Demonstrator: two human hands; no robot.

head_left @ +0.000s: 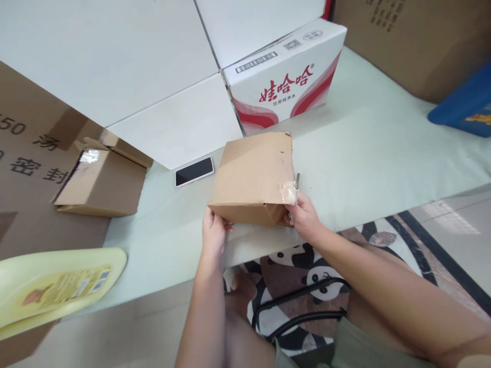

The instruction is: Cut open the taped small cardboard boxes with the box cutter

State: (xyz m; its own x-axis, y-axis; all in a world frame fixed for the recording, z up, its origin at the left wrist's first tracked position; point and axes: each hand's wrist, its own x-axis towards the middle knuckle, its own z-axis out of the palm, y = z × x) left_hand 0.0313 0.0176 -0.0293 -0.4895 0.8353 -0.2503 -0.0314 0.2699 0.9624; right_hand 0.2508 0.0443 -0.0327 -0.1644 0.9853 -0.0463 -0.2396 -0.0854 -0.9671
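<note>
I steady box (253, 176) | left hand (213, 234) clamps 7 o'clock corner | right hand (305, 214) pinches blade (296, 180) at taped 4 o'clock corner | phone (194, 171) at 9 o'clock

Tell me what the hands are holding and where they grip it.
Both grip the small cardboard box: left hand at its near left corner, right hand at its near right corner by the tape.

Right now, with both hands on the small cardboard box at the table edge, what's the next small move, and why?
Probably draw the blade in the right hand along the taped seam. The small cardboard box looks shut, clear tape sits at its near right corner, and the left hand already braces the near left corner, so the box seems steadied for a cut.
</note>
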